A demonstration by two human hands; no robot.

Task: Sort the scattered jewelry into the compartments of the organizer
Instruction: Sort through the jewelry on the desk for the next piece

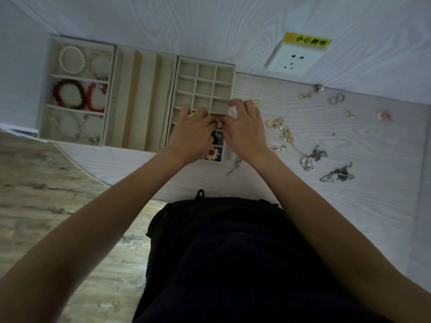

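Both hands — left hand (194,131), right hand (245,127) — pinch one small pale piece (219,124); label (307,40) reads 小心触电.

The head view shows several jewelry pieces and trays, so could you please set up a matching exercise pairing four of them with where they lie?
Things:
1. pearl bracelet
2. dark red bead bracelet
3. flower piece
4. silver chains

Places:
A. loose on the table, right of both hands
B. near corner compartment of the small-grid tray
C. far compartment of the left tray
D. middle compartment of the left tray

Pairs: 1-C, 2-D, 3-B, 4-A
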